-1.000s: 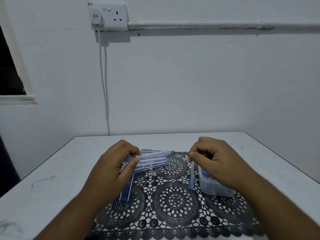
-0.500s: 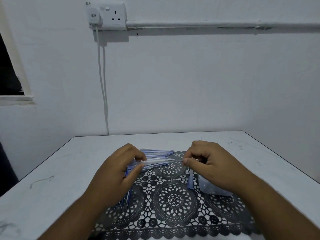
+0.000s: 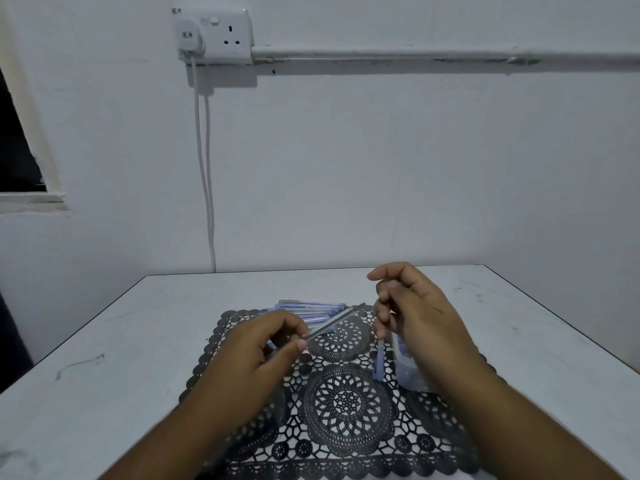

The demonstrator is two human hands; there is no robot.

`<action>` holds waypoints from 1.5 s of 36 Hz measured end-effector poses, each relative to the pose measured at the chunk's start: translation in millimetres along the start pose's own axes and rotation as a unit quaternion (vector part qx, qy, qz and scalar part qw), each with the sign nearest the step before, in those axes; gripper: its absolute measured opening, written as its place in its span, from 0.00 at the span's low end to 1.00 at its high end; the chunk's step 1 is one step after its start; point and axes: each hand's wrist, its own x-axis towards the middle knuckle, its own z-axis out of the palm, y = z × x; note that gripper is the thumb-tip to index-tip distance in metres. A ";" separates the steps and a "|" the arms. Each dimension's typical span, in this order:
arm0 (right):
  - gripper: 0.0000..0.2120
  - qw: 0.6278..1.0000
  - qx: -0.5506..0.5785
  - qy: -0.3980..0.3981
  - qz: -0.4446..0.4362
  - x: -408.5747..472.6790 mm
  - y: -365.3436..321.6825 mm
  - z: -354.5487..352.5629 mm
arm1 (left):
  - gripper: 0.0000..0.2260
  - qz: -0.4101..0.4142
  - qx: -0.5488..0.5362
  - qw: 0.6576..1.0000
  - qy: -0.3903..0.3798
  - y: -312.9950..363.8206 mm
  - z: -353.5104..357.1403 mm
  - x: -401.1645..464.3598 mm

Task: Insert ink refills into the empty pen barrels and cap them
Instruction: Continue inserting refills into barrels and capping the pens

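Left hand (image 3: pixel 256 348) is pinching the light, slick pen (image 3: pixel 334 322) by its near end; right hand (image 3: pixel 412 306) is hovering loosely curled, seemingly holding nothing; grip mid-barrel

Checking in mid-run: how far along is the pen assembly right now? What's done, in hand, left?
Done: a row of pens lies at the far edge of the black lace mat; whether they're capped is unclear. In hand: the left hand pinches a clear pen barrel pointing toward the right hand, which is curled beside its tip; any refill there is too blurred to tell. Left: capping this one; the clear container still holds blue parts.
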 end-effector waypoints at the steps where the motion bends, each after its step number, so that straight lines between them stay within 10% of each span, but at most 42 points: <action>1: 0.13 1.000 0.001 0.007 -0.002 0.7 -0.5 -1.4 | 0.06 -0.005 -0.004 1.000 0.005 0.0 -0.3 0.0; 14: 0.03 0.995 -0.072 -0.056 -0.043 -6.9 3.3 -0.5 | 0.02 0.021 0.024 0.998 0.057 1.9 -8.1 0.1; 54: 0.13 0.954 -0.266 -0.101 -0.093 -11.2 -0.5 -4.9 | 0.03 0.102 0.060 0.992 0.040 5.1 -12.3 -0.3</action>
